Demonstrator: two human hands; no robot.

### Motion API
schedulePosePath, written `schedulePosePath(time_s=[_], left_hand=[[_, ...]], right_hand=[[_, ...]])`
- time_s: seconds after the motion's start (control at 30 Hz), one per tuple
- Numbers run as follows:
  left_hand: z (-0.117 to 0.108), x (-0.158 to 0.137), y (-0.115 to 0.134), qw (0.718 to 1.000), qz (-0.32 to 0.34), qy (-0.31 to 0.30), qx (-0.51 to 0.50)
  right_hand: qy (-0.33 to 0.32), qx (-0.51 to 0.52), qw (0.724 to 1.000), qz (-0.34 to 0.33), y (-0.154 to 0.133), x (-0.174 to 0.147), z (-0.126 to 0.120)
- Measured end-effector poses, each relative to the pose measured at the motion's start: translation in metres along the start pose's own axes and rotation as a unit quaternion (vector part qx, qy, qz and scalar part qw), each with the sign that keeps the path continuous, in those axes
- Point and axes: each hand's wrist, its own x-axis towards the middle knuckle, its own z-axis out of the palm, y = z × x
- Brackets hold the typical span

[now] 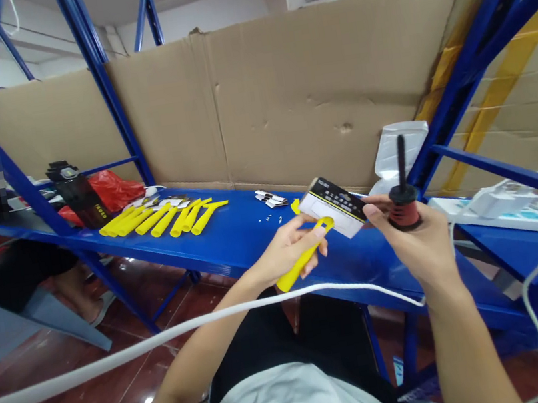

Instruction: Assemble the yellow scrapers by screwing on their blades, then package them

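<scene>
My left hand (300, 242) is closed around a yellow tube-handled piece (301, 265) with a looped upper end. Against that end lies a printed black-and-white card (333, 207), tilted above the table. My right hand (419, 240) grips the card's right edge between thumb and fingers. In the same hand is a tool with a dark red body and black rod (405, 205), the rod pointing up; its exact kind is unclear. Several similar yellow pieces (158, 221) lie in a row to the left, some with cards. Folded black-and-white cards (271, 198) rest behind my left hand.
A blue metal table (238, 233) stands before a tall cardboard wall (283, 91). White power strips (507, 209) are at the right. A white cable (191, 327) crosses in front of me. A red bag (116, 190) and a seated person (10, 267) are at the left.
</scene>
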Motion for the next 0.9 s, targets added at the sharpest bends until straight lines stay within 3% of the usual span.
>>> schedulePosePath(time_s=[0.13,0.37,0.53,0.83,0.9], left_hand=[[-0.024,-0.002,0.019,0.995,0.061,0.074,-0.003],[-0.065,-0.008,0.048,0.968,0.125,0.210,0.054],[-0.094,-0.014,0.058,0.947,0.136,0.260,0.134],[-0.183,-0.025,0.053,0.904,0.052,0.376,0.194],[-0.197,-0.025,0.048,0.896,0.018,0.376,0.235]], right_hand=[[0.006,0.075,0.997,0.023,-0.003,0.003,-0.003],[0.016,0.062,0.997,0.032,0.004,0.006,-0.008],[0.012,0.052,0.997,0.048,0.010,0.008,-0.006],[-0.009,0.041,0.997,0.065,0.009,0.010,-0.005],[-0.014,0.046,0.996,0.068,0.011,0.010,-0.004]])
